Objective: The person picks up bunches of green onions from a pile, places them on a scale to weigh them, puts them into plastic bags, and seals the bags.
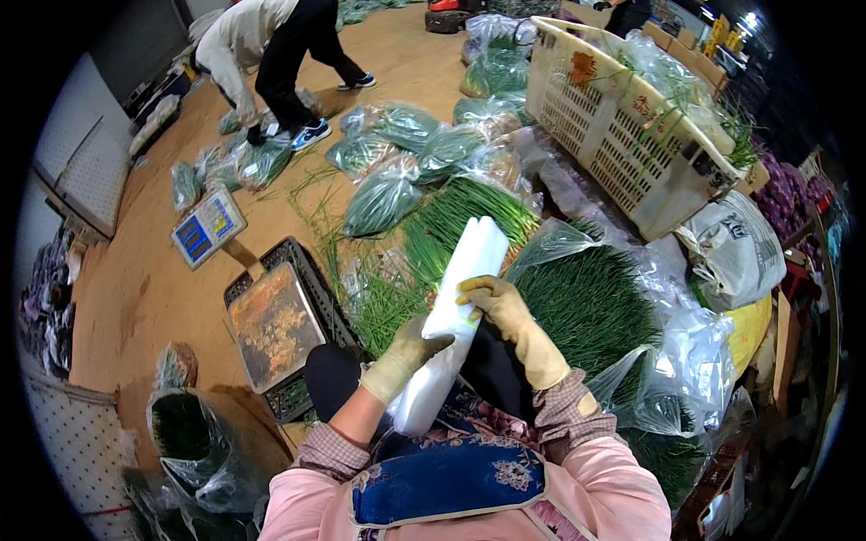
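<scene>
A long white bundle of folded plastic bags (450, 324) lies across my lap, tilted up towards the greens. My left hand (406, 351), in a pale rubber glove, supports its left side with the thumb across it. My right hand (504, 304), gloved too, has its fingers on the right edge of the bundle. Just beyond lie green onions (467, 209) in a loose pile, with scattered green stalks (389, 311) nearer my left hand. At my right stands a dense mass of thin green stalks (585, 304) in open clear plastic.
A weighing scale (277, 324) with a stained metal plate rests on a black crate at left, its display (210, 226) beyond. Filled clear bags of greens (385, 193) lie ahead. A large cream plastic crate (609, 122) stands at upper right. Another person (270, 54) bends over bags at upper left.
</scene>
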Tool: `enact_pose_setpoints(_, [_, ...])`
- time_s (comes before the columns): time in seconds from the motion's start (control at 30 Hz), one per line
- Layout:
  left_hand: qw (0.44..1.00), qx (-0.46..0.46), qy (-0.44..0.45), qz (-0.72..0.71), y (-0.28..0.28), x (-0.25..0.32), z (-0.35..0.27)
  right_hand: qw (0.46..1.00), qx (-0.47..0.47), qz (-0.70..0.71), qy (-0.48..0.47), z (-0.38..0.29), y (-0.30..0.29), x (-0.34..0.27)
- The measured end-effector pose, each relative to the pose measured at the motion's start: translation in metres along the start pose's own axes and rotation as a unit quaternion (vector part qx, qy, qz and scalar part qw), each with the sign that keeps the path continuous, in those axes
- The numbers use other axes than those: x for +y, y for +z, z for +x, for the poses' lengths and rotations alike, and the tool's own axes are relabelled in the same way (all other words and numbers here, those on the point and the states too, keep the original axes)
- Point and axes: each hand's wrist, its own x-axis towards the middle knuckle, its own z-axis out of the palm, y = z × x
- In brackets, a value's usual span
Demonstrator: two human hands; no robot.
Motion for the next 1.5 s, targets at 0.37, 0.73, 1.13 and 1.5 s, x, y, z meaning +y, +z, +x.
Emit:
enact_pose_setpoints(0.37, [0.995,-0.04,-0.08,-0.044,0.013,0.011,-0.001,0.971,-0.023,-0.23,0.057,-0.014,-0.007,-0.022])
enact_pose_setpoints(0.73, [0.998,-0.049,0.034,0.011,0.007,0.026,-0.01,0.814,-0.163,-0.536,-0.153,-0.03,-0.005,-0.043])
enact_pose_setpoints(1.13, [0.994,-0.087,0.024,-0.06,-0.002,0.011,-0.007,0.771,-0.148,-0.603,-0.144,-0.03,0.02,-0.055])
enact_pose_setpoints(1.5, [0.961,-0.26,-0.005,-0.094,-0.074,-0.079,-0.093,0.93,-0.218,-0.243,0.169,-0.037,0.111,-0.001])
